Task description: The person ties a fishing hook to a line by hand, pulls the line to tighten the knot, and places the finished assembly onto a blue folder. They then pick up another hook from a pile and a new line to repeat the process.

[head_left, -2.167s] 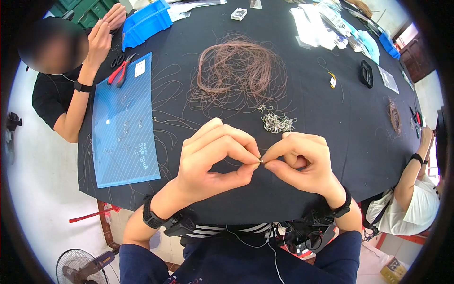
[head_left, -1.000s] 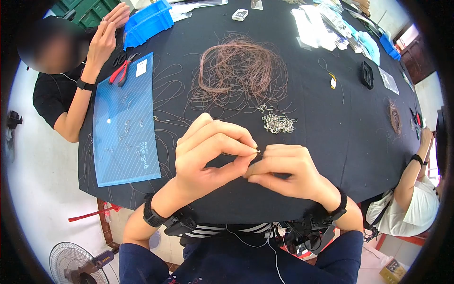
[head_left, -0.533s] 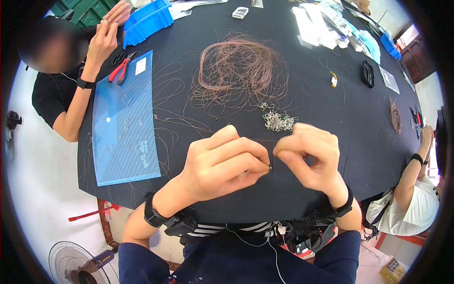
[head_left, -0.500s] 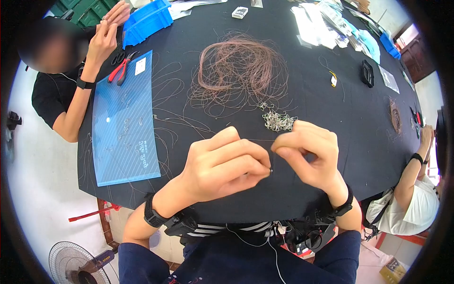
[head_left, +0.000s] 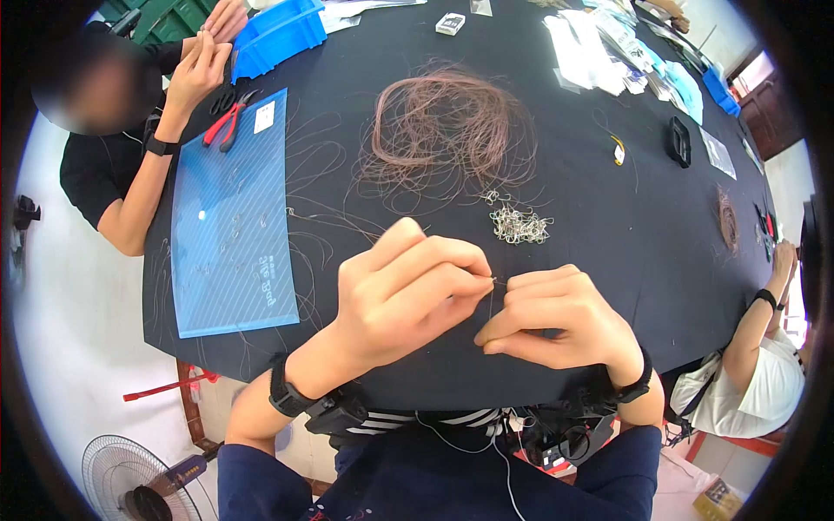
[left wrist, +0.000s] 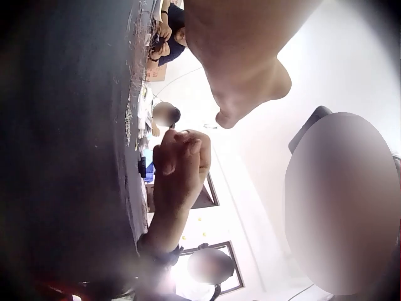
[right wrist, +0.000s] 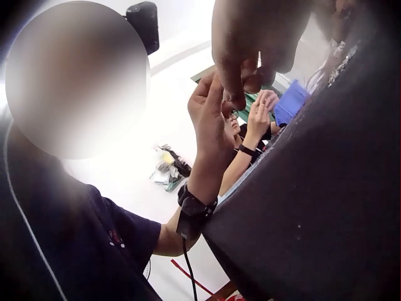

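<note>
At the middle of the table's near side, my left hand (head_left: 404, 295) pinches a small fish hook (left wrist: 210, 126) between thumb and forefinger, its bend poking out past the fingertips. My right hand (head_left: 560, 321), just to the right and a little lower, has its fingers curled with thumb and forefinger together on a thin fishing line that runs up to the hook. Most of the line is too fine to follow. Beyond the hands lies a heap of silver fish hooks (head_left: 521, 226), and behind it a loose, tangled coil of brownish line (head_left: 443, 130).
A blue striped file bag (head_left: 230, 260) lies on the left with hooks and lines on it. Near its top are red-handled pliers (head_left: 228, 126) and a blue bin (head_left: 278, 39). Packets (head_left: 591, 56) and a black tray (head_left: 678, 141) sit right. People sit at both sides.
My right hand has turned and dropped from its raised position, its fingertips now lower than the left's. The left hand's fingertips have tilted up, still pinching the hook.
</note>
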